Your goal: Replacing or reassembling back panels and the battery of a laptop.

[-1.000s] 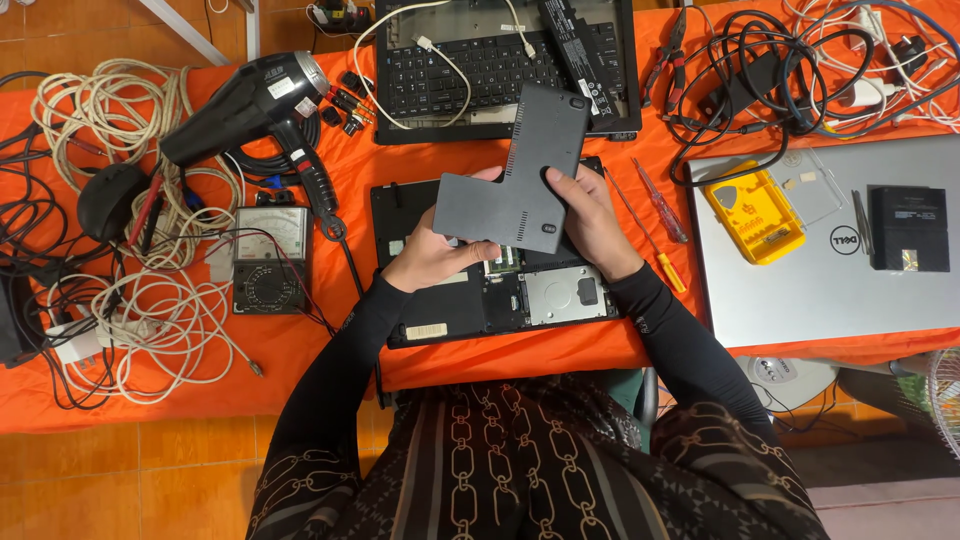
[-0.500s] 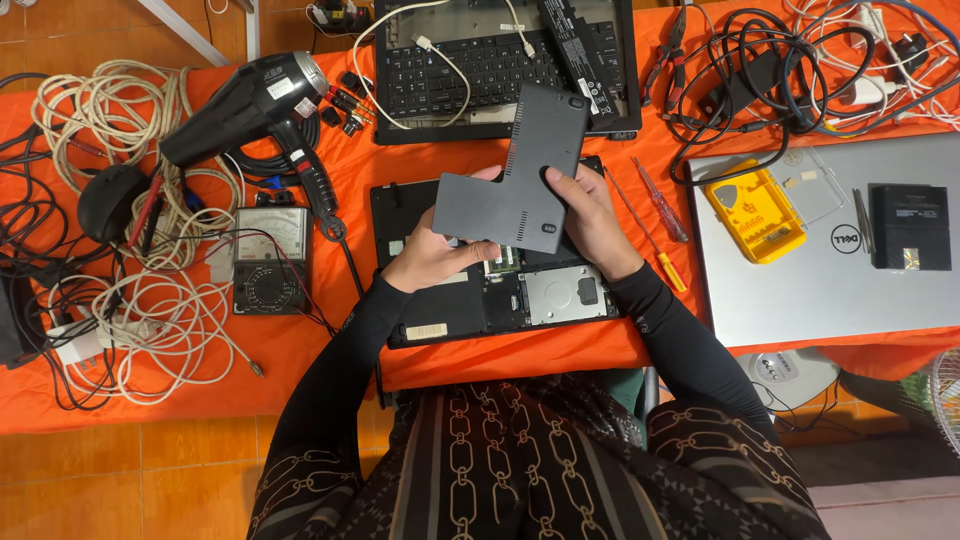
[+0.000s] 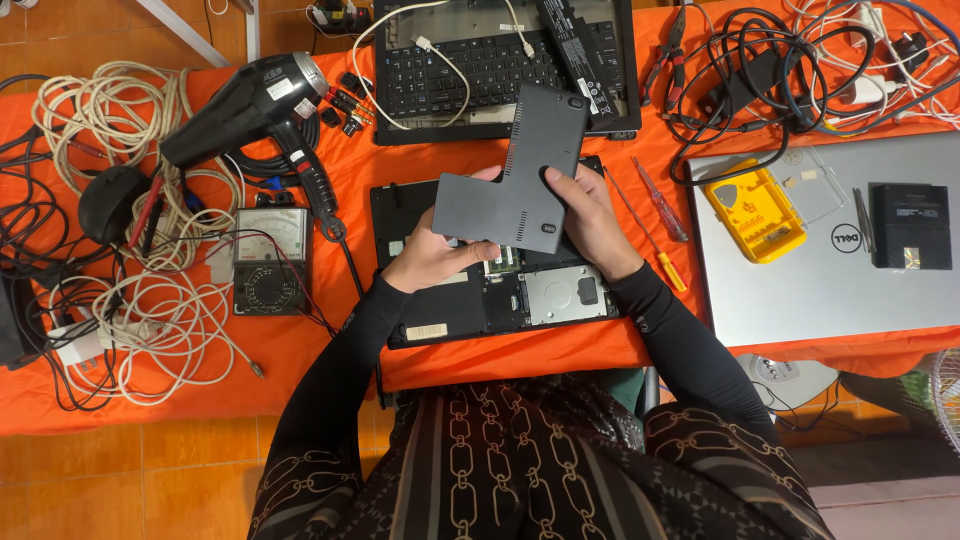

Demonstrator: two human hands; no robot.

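While both hands grip cover panel; screwdrivers nr laptop.

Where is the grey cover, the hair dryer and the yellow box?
grey cover (image 3: 515, 170), head view, middle of its flat face.
hair dryer (image 3: 240, 108), head view, middle of its black barrel.
yellow box (image 3: 755, 210), head view, centre of its tray.

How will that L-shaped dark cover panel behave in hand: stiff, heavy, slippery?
The cover panel is probably light: the left hand and right hand hold it up by its edges alone. It looks fairly stiff, showing no sag between them, though being thin it may flex if twisted. Its matte surface likely grips well. Flat, so it shouldn't roll if set down.
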